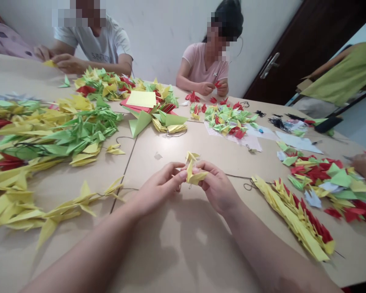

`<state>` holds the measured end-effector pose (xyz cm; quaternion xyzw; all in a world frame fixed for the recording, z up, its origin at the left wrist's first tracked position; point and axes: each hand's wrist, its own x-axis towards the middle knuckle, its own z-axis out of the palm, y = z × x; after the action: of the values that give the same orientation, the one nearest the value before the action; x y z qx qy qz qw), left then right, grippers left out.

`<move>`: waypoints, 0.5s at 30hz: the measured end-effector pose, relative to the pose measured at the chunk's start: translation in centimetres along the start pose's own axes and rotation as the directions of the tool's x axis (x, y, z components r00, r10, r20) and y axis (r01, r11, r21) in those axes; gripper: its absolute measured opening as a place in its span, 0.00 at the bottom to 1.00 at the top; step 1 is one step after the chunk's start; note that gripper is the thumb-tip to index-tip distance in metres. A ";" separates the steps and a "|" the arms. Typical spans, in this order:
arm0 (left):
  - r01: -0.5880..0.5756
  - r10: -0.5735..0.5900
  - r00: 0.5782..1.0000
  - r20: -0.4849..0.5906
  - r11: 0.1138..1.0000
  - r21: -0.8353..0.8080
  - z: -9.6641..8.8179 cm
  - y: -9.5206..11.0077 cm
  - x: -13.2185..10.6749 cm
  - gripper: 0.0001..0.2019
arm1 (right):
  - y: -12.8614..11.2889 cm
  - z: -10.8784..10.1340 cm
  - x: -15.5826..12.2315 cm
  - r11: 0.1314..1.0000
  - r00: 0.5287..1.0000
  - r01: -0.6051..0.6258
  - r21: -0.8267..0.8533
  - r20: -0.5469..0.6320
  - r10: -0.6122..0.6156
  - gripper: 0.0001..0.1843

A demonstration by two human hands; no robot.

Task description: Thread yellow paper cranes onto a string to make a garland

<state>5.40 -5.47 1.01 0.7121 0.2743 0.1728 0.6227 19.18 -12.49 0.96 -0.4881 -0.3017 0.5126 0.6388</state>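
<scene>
L hand (164, 182) + R hand (218, 185) both pinched on yellow paper fig. (192, 175), prob. v. light, easily creased; hold at thick folds.

Dark lettering (102, 55) on the white short-sleeved fabric T-shirt (110, 38), upper left of the frame, seems to start with S; the rest is blurred. Any print on the flat pale-pink paper sheet (253, 143) right of centre is too small to read.

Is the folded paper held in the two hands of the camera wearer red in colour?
No, the folded paper between the left hand and right hand is yellow.
</scene>
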 end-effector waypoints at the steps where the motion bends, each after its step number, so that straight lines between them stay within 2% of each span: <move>1: 0.025 -0.025 1.000 0.004 0.999 -0.023 0.2 0.1 0.0 0.21 | 0.0 0.0 -0.1 1.000 1.000 0.006 -0.007 0.008 -0.006 0.04; 5: 0.049 -0.049 0.999 -0.009 0.999 -0.019 0.3 0.0 0.1 0.21 | -0.1 0.0 -0.1 0.999 1.000 0.004 0.041 -0.018 -0.003 0.04; 9: 0.005 0.003 0.993 -0.114 0.998 0.069 -0.1 -0.4 0.5 0.17 | -0.1 -0.2 0.0 0.996 0.999 -0.021 0.089 -0.042 0.025 0.04; 11: 0.033 -0.017 0.988 -0.155 0.994 0.107 -0.4 -0.5 0.6 0.17 | -0.1 -0.3 0.2 0.993 0.998 -0.040 0.107 -0.051 0.046 0.03; 15: 0.102 -0.069 0.978 -0.198 0.981 0.162 -0.5 -0.6 0.6 0.16 | 0.1 -0.7 0.6 0.985 0.987 -0.050 0.167 -0.143 0.074 0.02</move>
<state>5.53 -4.68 0.46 0.7307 0.3771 0.1891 0.5368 19.97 -12.12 0.55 -0.4803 -0.1953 0.5174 0.6808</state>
